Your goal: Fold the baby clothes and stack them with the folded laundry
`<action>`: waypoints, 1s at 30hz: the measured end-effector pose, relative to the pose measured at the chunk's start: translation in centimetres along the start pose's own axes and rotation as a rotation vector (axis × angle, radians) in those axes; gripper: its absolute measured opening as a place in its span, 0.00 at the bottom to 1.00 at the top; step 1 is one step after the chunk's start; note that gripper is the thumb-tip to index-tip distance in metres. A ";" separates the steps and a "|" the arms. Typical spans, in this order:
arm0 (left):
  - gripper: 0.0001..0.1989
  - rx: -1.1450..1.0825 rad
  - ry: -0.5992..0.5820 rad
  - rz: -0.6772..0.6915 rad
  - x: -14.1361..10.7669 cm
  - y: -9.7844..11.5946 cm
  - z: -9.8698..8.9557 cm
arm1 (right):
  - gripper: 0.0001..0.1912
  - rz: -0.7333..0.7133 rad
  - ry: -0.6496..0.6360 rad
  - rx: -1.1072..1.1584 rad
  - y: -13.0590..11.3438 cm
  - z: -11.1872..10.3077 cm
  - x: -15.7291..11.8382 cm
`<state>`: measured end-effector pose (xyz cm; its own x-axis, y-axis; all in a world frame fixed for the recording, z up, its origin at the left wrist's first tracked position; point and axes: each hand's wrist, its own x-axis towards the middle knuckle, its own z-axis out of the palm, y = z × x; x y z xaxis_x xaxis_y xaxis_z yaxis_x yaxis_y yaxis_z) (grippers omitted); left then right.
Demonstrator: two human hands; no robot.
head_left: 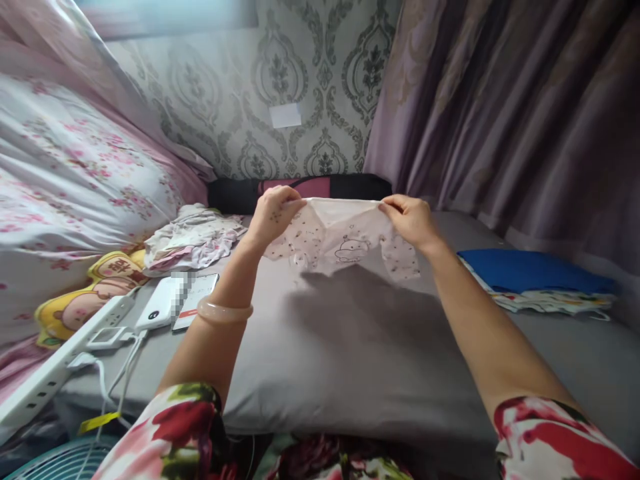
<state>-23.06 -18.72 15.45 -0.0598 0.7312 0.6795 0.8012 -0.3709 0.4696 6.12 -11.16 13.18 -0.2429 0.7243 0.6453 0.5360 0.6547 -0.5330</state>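
As you look down over the grey-sheeted bed [360,373], a small pale pink garment [350,230] hangs above the sheet, centred between your forearms. Your left hand [275,212] pinches one upper corner between thumb and fingers, and your right hand [413,219] pinches the opposite corner likewise, so that the edge between them is drawn nearly straight. Note the line-drawn animal on its front and the small dark marks on the sleeves, which droop at either side; whether they touch the sheet, you cannot tell. A pale bangle [225,312] encircles your left forearm. To your left lie a rumpled heap of clothes [193,240], a white power bank [157,303] and, farther out, a long power strip [47,381] with plugs and cables. To your right, a folded blue cloth [533,270] rests upon white patterned fabric [555,303].
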 end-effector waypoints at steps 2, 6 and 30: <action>0.08 -0.040 0.030 -0.003 0.3 1.0 -0.9 | 0.18 -0.025 0.091 -0.033 -1.3 -0.6 0.2; 0.10 -0.214 -0.086 -0.105 -0.4 2.5 -3.5 | 0.19 -0.016 -0.050 0.049 -2.7 -2.8 -0.3; 0.15 -0.489 -0.097 -0.320 -0.7 1.7 -0.6 | 0.21 0.052 -0.257 0.220 -0.5 -2.4 0.6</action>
<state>-22.01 -20.22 16.13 -0.1801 0.8907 0.4175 0.3832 -0.3274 0.8637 7.69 -11.57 15.16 -0.4306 0.7702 0.4706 0.3720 0.6265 -0.6849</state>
